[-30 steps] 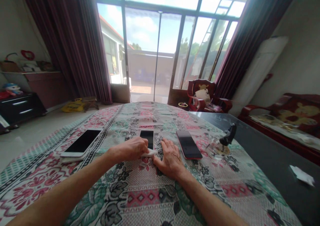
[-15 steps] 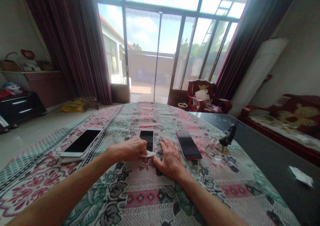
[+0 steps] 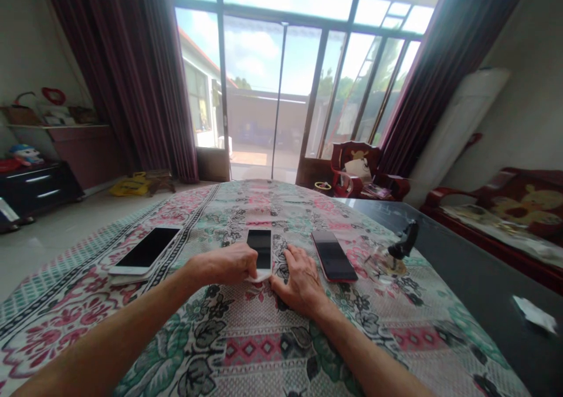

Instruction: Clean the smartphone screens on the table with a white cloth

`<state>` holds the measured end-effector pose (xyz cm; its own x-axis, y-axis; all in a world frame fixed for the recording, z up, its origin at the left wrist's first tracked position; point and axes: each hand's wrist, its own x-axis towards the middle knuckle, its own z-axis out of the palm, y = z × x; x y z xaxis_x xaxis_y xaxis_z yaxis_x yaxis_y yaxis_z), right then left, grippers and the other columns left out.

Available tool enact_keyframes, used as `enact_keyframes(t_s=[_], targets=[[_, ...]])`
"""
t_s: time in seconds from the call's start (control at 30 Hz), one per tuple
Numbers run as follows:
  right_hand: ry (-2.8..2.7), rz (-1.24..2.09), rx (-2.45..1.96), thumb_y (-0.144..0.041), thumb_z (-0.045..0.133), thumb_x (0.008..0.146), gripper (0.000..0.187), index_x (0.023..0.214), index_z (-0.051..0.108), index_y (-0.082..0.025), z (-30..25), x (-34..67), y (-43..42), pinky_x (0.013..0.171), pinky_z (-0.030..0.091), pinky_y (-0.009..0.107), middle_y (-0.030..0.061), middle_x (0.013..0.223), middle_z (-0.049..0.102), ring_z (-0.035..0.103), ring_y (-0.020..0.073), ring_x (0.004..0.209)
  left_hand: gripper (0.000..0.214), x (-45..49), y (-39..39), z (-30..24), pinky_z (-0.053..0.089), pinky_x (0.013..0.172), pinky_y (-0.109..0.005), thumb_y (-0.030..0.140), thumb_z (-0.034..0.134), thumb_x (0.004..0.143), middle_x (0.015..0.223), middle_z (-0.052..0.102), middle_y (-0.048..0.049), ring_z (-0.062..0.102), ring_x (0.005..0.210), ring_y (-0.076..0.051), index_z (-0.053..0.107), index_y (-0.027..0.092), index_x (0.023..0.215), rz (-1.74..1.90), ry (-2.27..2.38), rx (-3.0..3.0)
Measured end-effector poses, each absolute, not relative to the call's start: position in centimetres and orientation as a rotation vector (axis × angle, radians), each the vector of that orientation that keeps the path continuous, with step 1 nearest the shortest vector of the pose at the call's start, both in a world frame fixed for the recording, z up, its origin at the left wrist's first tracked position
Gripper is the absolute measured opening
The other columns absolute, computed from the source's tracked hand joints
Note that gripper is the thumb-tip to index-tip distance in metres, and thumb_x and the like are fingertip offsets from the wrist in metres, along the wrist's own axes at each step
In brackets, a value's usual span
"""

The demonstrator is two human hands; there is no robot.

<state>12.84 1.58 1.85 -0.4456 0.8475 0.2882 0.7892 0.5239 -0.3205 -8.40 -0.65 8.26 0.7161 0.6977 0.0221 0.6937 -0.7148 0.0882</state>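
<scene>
My left hand is closed on a small white cloth or tissue at the near end of a small black phone that lies flat on the flowered tablecloth. My right hand rests palm down on the cloth just right of that phone, fingers stretched forward and touching its near right corner. A white phone lies to the left, and a red-edged phone lies to the right of my right hand.
A black clip-like stand on a clear base sits at the cloth's right edge. The bare dark tabletop holds a white scrap of paper. Beyond are glass doors, dark curtains, a red wooden chair and a sofa.
My left hand with the white cloth has shifted slightly forward along the black phone's near end. My right hand stays put.
</scene>
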Motion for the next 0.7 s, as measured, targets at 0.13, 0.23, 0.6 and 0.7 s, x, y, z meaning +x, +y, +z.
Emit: enact_keyframes(t_s=[0.13, 0.23, 0.6, 0.7], targets=[[-2.358, 0.207, -1.349, -0.051, 0.056, 0.081, 0.068, 0.134, 0.051, -0.008, 1.8, 12.8, 1.6, 0.112, 0.023, 0.044, 0.0171, 0.147, 0.041, 0.033, 0.0338, 0.136, 0.028, -9.5, -0.3, 8.6, 0.033, 0.057, -0.018, 0.001, 0.050, 0.074, 0.062, 0.061, 0.0020, 0.044, 0.058, -0.007, 0.071, 0.018, 0.064, 0.026, 1.092, 2.783], [-2.357, 0.217, -1.348, -0.051, 0.056, 0.081, 0.069, 0.134, 0.050, -0.009, 1.7, 12.9, 1.7, 0.112, 0.022, 0.044, 0.0165, 0.148, 0.040, 0.032, 0.0332, 0.137, 0.028, -10.4, 0.0, 8.7, 0.033, 0.055, -0.019, 0.002, 0.051, 0.073, 0.061, 0.062, 0.0026, 0.043, 0.056, -0.008, 0.073, 0.019, 0.066, 0.010, 1.076, 2.677], [-2.347, 0.195, -1.313, -0.050, 0.056, 0.080, 0.066, 0.132, 0.052, -0.009, 1.7, 12.9, 1.7, 0.111, 0.024, 0.044, 0.0164, 0.146, 0.042, 0.035, 0.0320, 0.134, 0.025, -11.1, -0.1, 10.3, 0.037, 0.060, -0.018, 0.012, 0.053, 0.081, 0.073, 0.065, 0.0014, 0.052, 0.062, -0.008, 0.075, 0.022, 0.083, 0.134, 1.272, 2.587], [-2.343, 0.180, -1.301, -0.051, 0.056, 0.081, 0.065, 0.131, 0.053, -0.010, 1.6, 13.0, 1.7, 0.110, 0.025, 0.043, 0.0161, 0.145, 0.043, 0.036, 0.0314, 0.133, 0.024, -10.9, -0.1, 10.2, 0.039, 0.065, -0.019, 0.021, 0.050, 0.088, 0.075, 0.065, -0.0002, 0.054, 0.066, -0.009, 0.073, 0.021, 0.083, 0.238, 1.458, 2.671]])
